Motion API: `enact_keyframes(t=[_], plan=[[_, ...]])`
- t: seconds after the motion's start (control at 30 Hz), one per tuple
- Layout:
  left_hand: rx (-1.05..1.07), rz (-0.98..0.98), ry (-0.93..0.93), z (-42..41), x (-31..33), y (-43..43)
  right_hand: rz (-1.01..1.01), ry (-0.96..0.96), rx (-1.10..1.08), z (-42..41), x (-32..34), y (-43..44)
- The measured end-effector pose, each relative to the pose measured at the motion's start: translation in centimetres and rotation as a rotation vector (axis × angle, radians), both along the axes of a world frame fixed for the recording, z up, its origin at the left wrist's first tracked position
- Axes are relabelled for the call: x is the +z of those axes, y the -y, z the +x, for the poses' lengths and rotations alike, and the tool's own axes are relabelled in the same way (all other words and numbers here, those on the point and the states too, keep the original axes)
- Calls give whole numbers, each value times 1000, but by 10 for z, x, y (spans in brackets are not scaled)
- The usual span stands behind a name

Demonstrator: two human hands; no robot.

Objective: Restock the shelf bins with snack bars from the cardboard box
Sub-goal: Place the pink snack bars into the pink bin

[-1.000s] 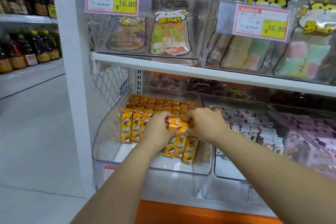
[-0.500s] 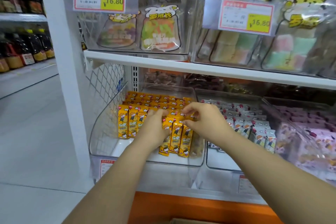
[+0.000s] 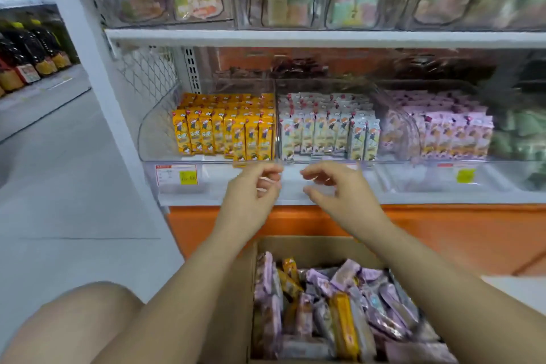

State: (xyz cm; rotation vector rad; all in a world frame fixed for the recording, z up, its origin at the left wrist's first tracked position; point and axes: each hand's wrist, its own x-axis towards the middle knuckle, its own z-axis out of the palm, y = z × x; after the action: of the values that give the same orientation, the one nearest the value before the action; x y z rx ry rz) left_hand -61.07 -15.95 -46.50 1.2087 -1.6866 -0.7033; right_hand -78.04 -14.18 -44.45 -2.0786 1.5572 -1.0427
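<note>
1. Two hands, the left hand (image 3: pixel 254 190) and the right hand (image 3: pixel 339 190), are held empty with fingers loosely curled, just before the shelf (image 3: pixel 443 199) edge.
2. Yellow snack bars (image 3: pixel 224 133) are stood upright in the leftmost clear bin (image 3: pixel 155 133).
3. More mixed bars (image 3: pixel 331 310) are piled in the cardboard box (image 3: pixel 310 245) below.

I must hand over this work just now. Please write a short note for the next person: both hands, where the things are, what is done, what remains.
Left hand: empty, fingers loosely curled, in front of the bins, above the cardboard box.
Right hand: empty too, beside it.
Clear bins, left to right: yellow bars, pale bars, purple bars, standing in rows.
Done: the yellow front row looks full.
Left: loose bars in the box, mostly purple, some yellow, go to matching bins.
</note>
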Motion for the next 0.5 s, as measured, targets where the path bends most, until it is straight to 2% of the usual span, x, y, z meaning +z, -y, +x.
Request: enact_keyframes(t=[0.1,0.3,0.5], plan=[[-31,136,31,-17,-37,-22,75,-22,-38,-29,-32,-30],[-147,355,335,-42,-106,-32,298,-92,-139,-96,-96,-58],[-289,472,572,-66,-155,-21,480,-192,-156,-123,-147,-49]])
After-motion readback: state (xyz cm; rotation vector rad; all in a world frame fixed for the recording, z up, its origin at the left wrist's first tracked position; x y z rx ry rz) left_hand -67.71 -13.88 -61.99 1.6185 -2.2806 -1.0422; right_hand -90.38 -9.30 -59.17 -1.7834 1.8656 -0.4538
